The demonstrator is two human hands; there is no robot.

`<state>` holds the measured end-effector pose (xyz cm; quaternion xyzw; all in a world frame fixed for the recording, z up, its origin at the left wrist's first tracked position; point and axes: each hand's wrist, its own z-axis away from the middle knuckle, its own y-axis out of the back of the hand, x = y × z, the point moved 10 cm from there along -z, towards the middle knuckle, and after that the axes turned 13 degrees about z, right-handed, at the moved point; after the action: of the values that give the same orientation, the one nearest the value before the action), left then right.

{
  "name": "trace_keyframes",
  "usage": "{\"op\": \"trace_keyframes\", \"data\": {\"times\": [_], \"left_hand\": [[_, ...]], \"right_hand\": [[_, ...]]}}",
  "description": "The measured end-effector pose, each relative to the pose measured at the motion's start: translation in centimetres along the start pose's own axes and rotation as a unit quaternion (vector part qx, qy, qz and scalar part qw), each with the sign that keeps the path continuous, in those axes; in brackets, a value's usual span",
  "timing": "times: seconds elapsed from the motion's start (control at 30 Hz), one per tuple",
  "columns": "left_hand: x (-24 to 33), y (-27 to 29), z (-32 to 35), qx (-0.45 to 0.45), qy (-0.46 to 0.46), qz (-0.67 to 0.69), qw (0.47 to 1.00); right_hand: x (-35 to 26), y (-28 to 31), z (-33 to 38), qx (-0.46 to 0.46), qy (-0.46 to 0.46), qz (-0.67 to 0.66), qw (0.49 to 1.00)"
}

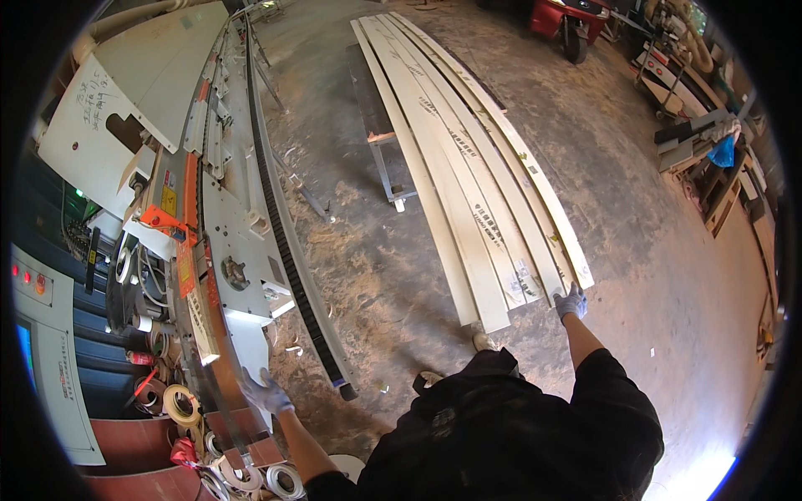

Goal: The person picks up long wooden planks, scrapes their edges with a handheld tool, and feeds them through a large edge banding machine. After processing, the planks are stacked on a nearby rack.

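My right hand (571, 302), in a light grey work glove, grips the near end of a long pale board (535, 209) at the right side of a stack. Several such long boards (455, 192) lie side by side, with dark printing on their faces. My left hand (267, 392), gloved the same way, is stretched out at the near end of a long edge-banding machine (238, 242). Its fingers are apart and nothing shows in them. A short pale strip (201, 326) lies on the machine just beyond that hand.
A metal stand (386, 167) holds up the boards. A black roller rail (288, 234) runs along the machine. Rolls of edge tape (181, 405) and a control cabinet (58, 367) are at the left. A red vehicle (570, 23) stands far off; scrap timber (725, 196) leans at the right.
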<state>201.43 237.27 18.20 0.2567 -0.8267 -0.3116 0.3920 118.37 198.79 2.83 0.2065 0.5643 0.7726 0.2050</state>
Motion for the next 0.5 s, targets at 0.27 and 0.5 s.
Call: {"op": "trace_keyframes", "data": {"times": [0.27, 0.5], "left_hand": [[11.6, 3.6, 18.8, 0.028, 0.001, 0.192, 0.981], [19.2, -2.7, 33.4, -0.069, 0.155, 0.329, 0.929]], "right_hand": [[2.6, 0.2, -15.4, 0.005, 0.029, 0.01, 1.0], [0.9, -8.0, -25.7, -0.23, 0.119, -0.257, 0.931]]}}
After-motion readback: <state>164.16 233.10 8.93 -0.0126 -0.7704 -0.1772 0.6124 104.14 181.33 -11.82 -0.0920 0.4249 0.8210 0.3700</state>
